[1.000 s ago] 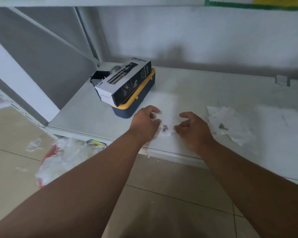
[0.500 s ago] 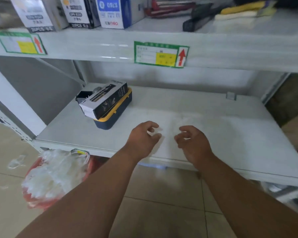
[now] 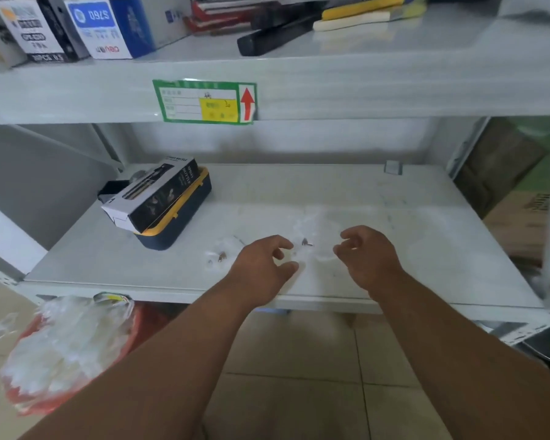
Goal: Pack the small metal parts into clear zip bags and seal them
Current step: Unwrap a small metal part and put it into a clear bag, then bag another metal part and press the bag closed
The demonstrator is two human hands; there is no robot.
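Observation:
A small metal part [image 3: 307, 242] lies in a clear zip bag [image 3: 311, 236] on the white shelf [image 3: 426, 236], between my two hands. My left hand [image 3: 262, 262] hovers just left of it, fingers curled and apart, holding nothing. My right hand [image 3: 367, 254] hovers to the right of it, fingers loosely bent, also holding nothing. A second clear bag [image 3: 218, 254] with small metal parts [image 3: 222, 256] in it lies on the shelf left of my left hand.
A black-and-white carton [image 3: 154, 193] rests on a blue and yellow case [image 3: 178, 223] at the shelf's back left. An upper shelf with a green label [image 3: 204, 101] carries boxes and tools. A red bag of clear plastic [image 3: 64, 350] sits on the floor, lower left.
The camera tilted up, bringing the upper shelf into view. Both hands let go of the bag they were pinching and lifted slightly apart; the bag with the part now lies between them.

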